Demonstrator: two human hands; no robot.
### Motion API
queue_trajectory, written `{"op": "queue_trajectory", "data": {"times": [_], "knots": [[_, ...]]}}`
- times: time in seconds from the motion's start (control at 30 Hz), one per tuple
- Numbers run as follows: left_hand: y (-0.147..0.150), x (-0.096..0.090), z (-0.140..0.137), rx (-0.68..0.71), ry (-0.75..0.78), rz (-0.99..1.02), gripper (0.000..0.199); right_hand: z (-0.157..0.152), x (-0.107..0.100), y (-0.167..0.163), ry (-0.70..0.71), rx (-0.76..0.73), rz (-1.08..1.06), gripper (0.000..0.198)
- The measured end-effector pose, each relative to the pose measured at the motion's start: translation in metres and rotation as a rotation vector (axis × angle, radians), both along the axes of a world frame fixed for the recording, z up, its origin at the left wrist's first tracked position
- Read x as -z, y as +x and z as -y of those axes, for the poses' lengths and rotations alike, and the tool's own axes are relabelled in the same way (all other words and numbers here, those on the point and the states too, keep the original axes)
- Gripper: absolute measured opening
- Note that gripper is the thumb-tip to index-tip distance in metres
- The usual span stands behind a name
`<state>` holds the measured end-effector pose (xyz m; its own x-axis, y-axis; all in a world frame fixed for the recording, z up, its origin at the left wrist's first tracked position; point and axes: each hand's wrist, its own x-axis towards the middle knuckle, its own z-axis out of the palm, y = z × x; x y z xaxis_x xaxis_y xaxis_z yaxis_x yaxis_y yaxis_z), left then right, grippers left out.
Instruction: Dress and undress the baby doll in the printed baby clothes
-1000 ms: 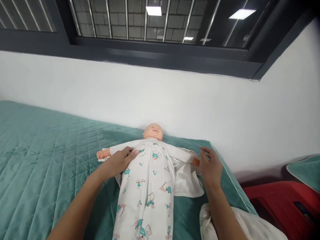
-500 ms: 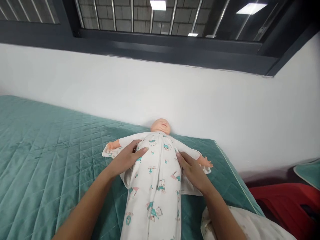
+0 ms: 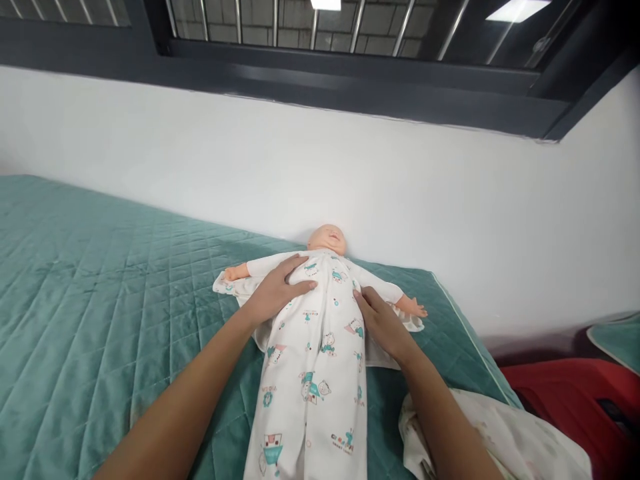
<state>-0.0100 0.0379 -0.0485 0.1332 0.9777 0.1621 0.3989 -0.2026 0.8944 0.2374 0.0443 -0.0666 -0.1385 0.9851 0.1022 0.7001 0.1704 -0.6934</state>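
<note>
A baby doll lies on its back with its arms spread, in white long sleeves. A white printed baby garment covers its front from the neck down past the picture's lower edge. My left hand rests on the garment's upper left side, thumb and fingers apart. At the garment's right edge, my right hand has its thumb and fingers closed on the cloth; its lower fingers are hidden. More pale cloth lies spread beneath the doll's arms.
The doll lies on a green quilted cover, its head close to the white wall. A bunched white printed cloth lies by my right forearm. Beyond the cover's right edge is a red object. A dark-framed barred window is above.
My left hand has slid up and inward on the garment, toward the doll's chest. My right hand stays at the garment's right edge. The view has tilted slightly downward.
</note>
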Motion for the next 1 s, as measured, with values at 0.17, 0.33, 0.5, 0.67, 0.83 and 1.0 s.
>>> {"op": "queue_trajectory", "data": {"times": [0.17,0.33,0.5,0.67,0.83,1.0], "knots": [[-0.002,-0.004,0.002,0.029,0.002,0.062,0.053,0.002,-0.005,-0.001,-0.031,-0.002,0.022,0.039],[0.002,-0.002,0.003,-0.018,0.068,0.043,0.045,0.002,-0.004,-0.001,-0.043,-0.008,0.02,0.04],[0.008,-0.001,0.005,-0.063,0.156,-0.041,0.035,0.001,-0.001,0.0,-0.064,-0.003,0.016,0.04],[0.01,-0.002,0.006,-0.098,0.227,-0.152,0.027,-0.001,0.002,0.002,-0.057,0.001,0.001,0.042],[0.013,-0.001,0.008,-0.109,0.311,-0.29,0.025,-0.002,0.005,0.002,-0.057,0.009,0.006,0.042],[0.019,-0.006,0.013,-0.122,0.348,-0.519,0.022,-0.002,0.007,0.003,-0.026,0.021,0.04,0.044]]}}
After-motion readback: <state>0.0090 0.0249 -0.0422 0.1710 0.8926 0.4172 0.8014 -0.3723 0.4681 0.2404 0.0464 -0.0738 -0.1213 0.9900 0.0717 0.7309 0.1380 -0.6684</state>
